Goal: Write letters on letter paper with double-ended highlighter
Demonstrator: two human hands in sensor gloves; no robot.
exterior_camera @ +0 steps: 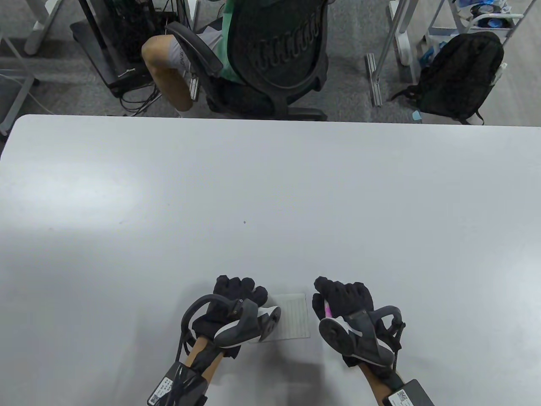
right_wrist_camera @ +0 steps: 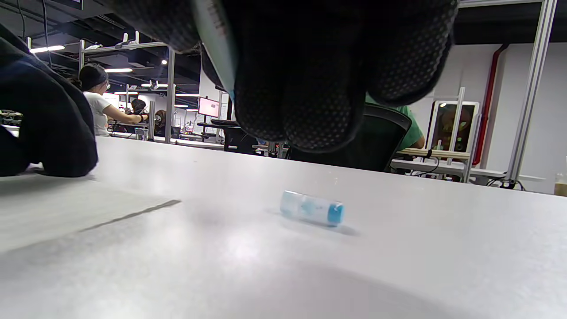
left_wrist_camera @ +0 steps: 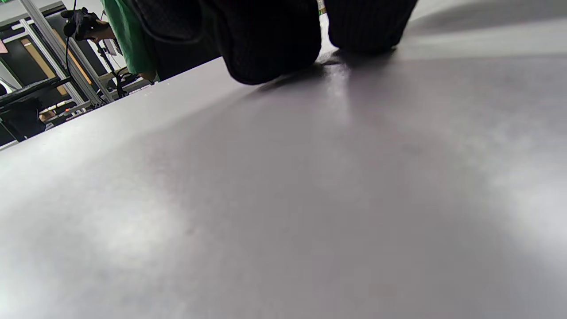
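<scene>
We log the black-gloved left hand (exterior_camera: 239, 296) resting, fingers relaxed, on the left edge of the small ruled sheet of letter paper (exterior_camera: 291, 315). Right of the sheet, the black-gloved right hand (exterior_camera: 342, 298) curls round a pink-ended highlighter (exterior_camera: 328, 310). Only the right wrist view shows a translucent blue cylindrical cap (right_wrist_camera: 312, 208) lying right of the paper.

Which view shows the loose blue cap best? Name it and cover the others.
The right wrist view: the blue cap lies on its side on the table, apart from the right hand above. The table view hides it under that hand. The left wrist view shows none of it.
</scene>
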